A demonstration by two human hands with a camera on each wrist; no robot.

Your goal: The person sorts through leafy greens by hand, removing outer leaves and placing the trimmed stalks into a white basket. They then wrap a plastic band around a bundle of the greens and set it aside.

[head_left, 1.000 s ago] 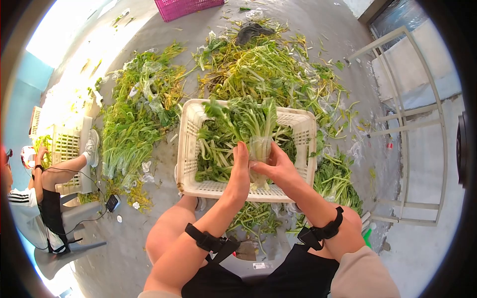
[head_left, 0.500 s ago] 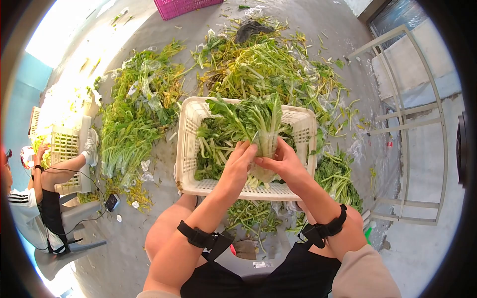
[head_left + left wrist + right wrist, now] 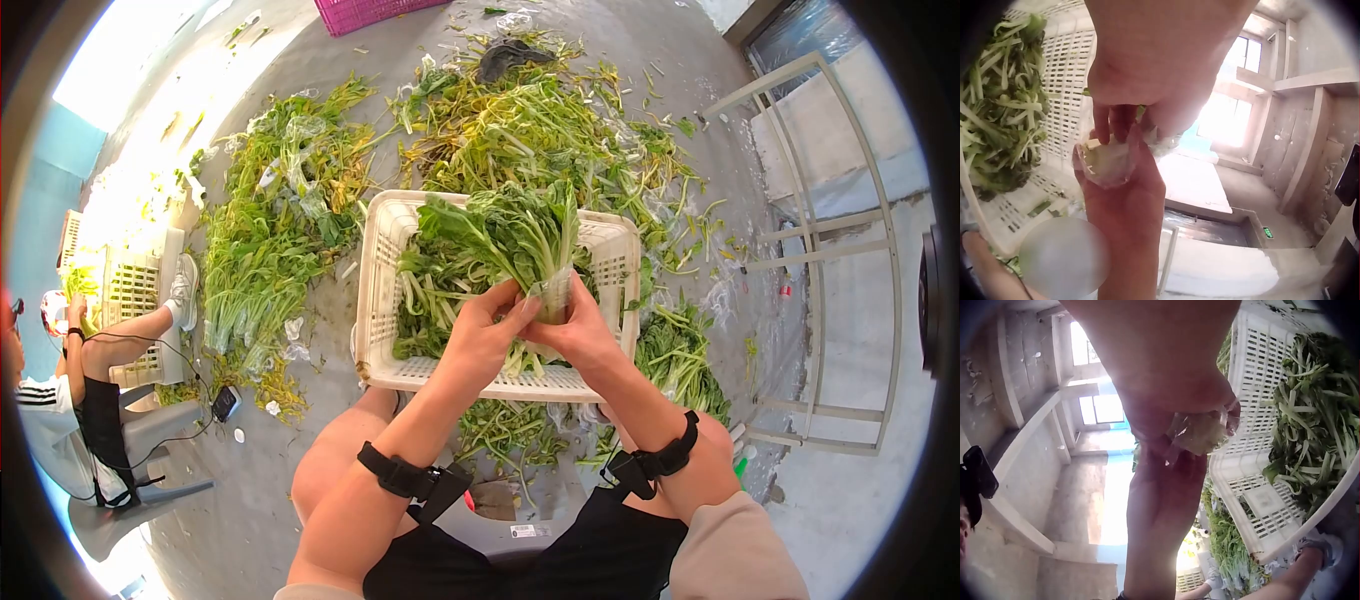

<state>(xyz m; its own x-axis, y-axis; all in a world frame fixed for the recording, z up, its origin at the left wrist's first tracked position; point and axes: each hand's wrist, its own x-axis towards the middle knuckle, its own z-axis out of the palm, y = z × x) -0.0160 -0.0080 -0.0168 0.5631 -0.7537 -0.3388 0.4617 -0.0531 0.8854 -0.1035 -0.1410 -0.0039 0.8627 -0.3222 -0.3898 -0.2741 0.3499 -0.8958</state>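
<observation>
A bunch of leafy greens (image 3: 545,235) stands tilted over the white crate, its pale stalks bound in clear plastic wrap (image 3: 556,288). My right hand (image 3: 582,335) grips the wrapped stalks from the right, thumb across the near side. On the other side, my left hand (image 3: 485,330) has its fingers curled in and pinches the wrap beside the right thumb. In the left wrist view the cut stalk end (image 3: 1107,164) shows inside the film, between both hands. The right wrist view shows the crinkled film (image 3: 1200,432) under the right palm.
Loose greens fill much of the white crate (image 3: 375,300) before my knees. Piles of trimmed leaves (image 3: 270,230) lie on the floor beyond and beside it. A metal frame (image 3: 885,300) stands at right; another person (image 3: 75,400) sits at left by a second crate (image 3: 135,280).
My left hand has gone from straight fingers beside the bunch to curled fingers pinching the wrap. The bunch has shifted slightly right and tilted, still in the right hand.
</observation>
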